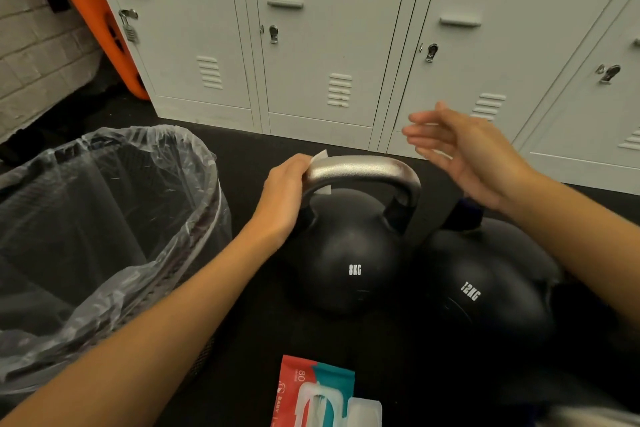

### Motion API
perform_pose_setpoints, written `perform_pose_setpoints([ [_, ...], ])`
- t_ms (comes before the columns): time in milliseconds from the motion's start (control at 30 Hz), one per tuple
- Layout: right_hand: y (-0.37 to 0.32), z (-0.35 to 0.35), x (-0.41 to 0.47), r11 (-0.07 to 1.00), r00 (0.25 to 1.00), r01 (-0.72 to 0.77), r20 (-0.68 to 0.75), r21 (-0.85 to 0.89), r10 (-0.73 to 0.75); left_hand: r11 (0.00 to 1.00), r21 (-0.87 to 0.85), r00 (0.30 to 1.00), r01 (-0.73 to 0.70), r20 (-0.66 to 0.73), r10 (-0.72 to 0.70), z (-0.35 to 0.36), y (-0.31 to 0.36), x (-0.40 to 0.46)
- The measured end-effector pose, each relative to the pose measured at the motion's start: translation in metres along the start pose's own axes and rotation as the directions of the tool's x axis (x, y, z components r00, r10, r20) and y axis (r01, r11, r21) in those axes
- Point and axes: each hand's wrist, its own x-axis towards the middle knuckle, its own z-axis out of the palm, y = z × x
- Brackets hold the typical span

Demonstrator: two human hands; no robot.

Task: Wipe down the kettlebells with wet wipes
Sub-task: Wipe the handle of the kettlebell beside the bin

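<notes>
Black floor (263, 333); pale, seemingly metal lockers (332, 45).

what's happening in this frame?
A person is cleaning kettlebells on a gym floor by lockers. The left hand grips a wipe around the 8KG kettlebell handle. The right hand hovers open above. A 12KG kettlebell, lined bin and wipes pack sit nearby.

a black 8kg kettlebell (349, 253) with a silver handle stands upright; a white wet wipe (320, 158) is wrapped on that handle's left end; a black 12kg kettlebell (485, 291) lies touching its right side.
</notes>
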Motion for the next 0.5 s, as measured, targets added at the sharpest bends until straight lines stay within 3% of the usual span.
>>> perform_pose_setpoints([
  [100,-0.009,-0.007,0.002,1.0,0.999,-0.015,-0.04,0.015,0.016,0.988,-0.066,0.99,0.141,0.026,-0.139,-0.008,-0.013,-0.003],
  [167,-0.008,-0.01,0.0,0.998,0.997,-0.061,-0.042,-0.002,0.061,0.988,-0.026,0.987,0.154,0.058,-0.152,-0.009,-0.008,0.001],
  [300,0.001,-0.014,-0.008,0.987,0.988,-0.146,-0.048,-0.061,0.143,0.958,0.278,0.991,0.069,0.092,-0.098,-0.001,0.026,0.012],
  [400,0.005,-0.017,-0.012,0.986,0.991,-0.125,-0.071,-0.115,0.117,0.746,0.648,0.988,-0.152,0.086,0.126,0.022,0.046,0.006],
  [500,0.004,-0.013,-0.016,0.987,0.995,-0.043,-0.092,-0.156,0.029,0.371,0.856,0.884,-0.36,0.186,0.429,0.054,0.051,-0.012],
])
